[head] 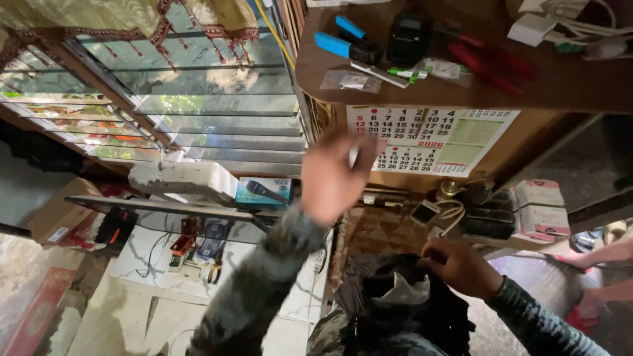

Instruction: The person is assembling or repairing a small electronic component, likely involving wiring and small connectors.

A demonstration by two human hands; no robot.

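A white wall calendar (432, 140) with red and black figures and pale green panels is hanging from the edge of the brown wooden shelf (567, 82) at about one o'clock from the middle of the view. At ten o'clock from it, a small clear plastic packet (351, 80) is lying on the shelf beside a blue-handled tool (343, 45) and red-handled pliers (491, 66). At nine o'clock from the calendar, a teal box (262, 192) picturing a black microphone is sitting just beside a long white block (181, 178) below the louvred glass window (198, 99). At four o'clock from the calendar, stacked white and pink packets (541, 209) are resting near a black case (488, 221). The left hand (335, 175) is rising at the end of a camouflage-sleeved arm, blurred, its back turned to the camera; something thin and white is showing at its fingers, but whether it is pinching it I cannot tell. The right hand (460, 267) is lying low at five o'clock, fingers curled and gripping the rim of a black bag (395, 300), which is sitting open at six o'clock, close to the body. Another person's arm (603, 254) is showing at the right edge.
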